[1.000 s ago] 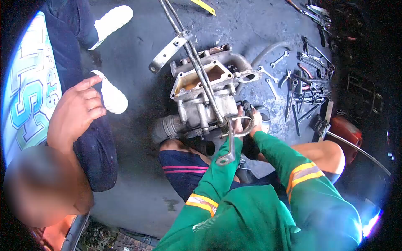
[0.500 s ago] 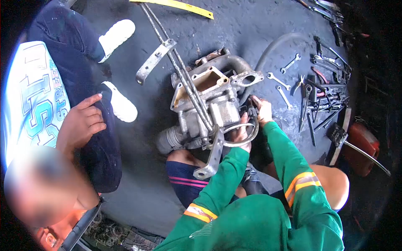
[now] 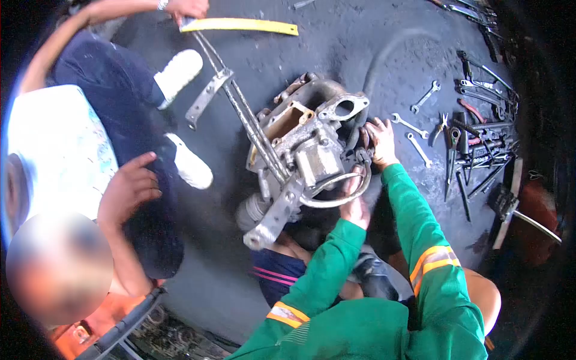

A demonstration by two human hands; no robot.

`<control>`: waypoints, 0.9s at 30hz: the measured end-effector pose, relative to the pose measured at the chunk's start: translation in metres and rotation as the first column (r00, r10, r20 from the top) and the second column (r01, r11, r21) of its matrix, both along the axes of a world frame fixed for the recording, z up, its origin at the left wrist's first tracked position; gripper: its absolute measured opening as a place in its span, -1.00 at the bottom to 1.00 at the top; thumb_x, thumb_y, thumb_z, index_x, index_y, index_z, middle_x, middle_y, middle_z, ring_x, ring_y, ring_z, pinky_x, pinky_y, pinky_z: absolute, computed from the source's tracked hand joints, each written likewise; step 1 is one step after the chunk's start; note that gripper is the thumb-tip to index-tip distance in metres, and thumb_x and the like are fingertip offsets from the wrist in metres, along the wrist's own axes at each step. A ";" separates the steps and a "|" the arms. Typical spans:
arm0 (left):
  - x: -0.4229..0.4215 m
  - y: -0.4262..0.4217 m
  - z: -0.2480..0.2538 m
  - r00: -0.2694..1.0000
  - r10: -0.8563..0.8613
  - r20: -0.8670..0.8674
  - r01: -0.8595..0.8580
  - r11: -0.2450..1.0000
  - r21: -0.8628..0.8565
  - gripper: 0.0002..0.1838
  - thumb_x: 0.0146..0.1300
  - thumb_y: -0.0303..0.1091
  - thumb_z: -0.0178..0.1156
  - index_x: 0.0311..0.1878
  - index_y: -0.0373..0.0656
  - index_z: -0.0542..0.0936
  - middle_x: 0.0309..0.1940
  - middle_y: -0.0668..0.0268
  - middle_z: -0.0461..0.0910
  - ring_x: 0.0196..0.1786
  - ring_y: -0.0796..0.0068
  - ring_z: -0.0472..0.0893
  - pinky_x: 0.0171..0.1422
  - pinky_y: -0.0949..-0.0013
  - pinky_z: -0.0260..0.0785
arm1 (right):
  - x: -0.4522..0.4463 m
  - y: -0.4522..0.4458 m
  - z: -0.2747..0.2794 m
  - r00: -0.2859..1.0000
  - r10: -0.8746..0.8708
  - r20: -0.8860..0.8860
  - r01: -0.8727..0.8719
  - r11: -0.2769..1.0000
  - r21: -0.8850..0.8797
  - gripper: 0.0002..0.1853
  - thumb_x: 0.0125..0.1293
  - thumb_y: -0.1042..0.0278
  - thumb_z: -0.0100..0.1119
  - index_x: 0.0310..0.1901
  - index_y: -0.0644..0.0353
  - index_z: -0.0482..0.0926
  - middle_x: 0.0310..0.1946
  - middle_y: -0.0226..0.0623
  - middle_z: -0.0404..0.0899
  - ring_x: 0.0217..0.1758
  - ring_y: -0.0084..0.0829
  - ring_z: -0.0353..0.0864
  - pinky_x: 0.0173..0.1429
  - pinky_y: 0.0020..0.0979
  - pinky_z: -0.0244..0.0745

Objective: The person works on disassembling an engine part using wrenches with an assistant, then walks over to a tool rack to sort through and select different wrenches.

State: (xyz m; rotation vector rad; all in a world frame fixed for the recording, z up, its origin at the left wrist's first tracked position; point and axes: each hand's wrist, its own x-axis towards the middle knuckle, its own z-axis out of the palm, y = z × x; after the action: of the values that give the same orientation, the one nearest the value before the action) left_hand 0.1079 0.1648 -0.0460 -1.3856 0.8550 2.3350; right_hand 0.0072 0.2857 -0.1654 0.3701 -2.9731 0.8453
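Observation:
A cast metal engine part (image 3: 318, 162) with flanged openings and bolted-on brackets lies on the dark floor before me. Curved hoses (image 3: 336, 201) loop from its near side to a dark fitting (image 3: 363, 157). My right hand (image 3: 381, 143) has its fingers curled on that fitting from the right. From below, my left hand (image 3: 355, 207) reaches behind the curved hoses, fingertips closed against the fitting's left side; the hoses cover part of them. Two long thin rods (image 3: 252, 123) run from the part up to the left, with a drilled bracket (image 3: 209, 99) across them.
Spanners (image 3: 425, 97) lie right of the part, beside a pile of pliers, ratchets and other tools (image 3: 480, 135). A black hose (image 3: 384, 63) curves behind. At left sits another person (image 3: 126, 192), one hand (image 3: 189, 7) by a yellow strip (image 3: 240, 24). A red container (image 3: 537, 210) stands far right.
The engine part has turned and tilted, its lower bracket swinging left. The other person's hand has come to the yellow strip's end. My hands stay at the fitting, while the view has shifted slightly.

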 end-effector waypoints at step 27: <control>-0.014 0.025 -0.003 0.959 0.225 -0.171 -0.249 0.959 -0.138 -0.70 0.35 -0.35 0.34 0.06 -0.28 0.64 -0.07 0.30 0.65 -0.09 0.46 0.63 0.09 0.36 0.51 | -0.084 0.018 0.235 0.656 0.392 0.646 -0.624 0.763 0.171 -0.81 0.21 0.37 0.11 -0.30 0.37 0.53 -0.40 0.19 0.61 -0.22 0.11 0.66 -0.13 0.05 0.53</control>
State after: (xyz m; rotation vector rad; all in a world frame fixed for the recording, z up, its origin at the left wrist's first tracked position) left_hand 0.0938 0.1895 -0.0493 -1.4566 0.9853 2.6358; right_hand -0.0769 0.3041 0.0699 1.2631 -3.6787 0.4106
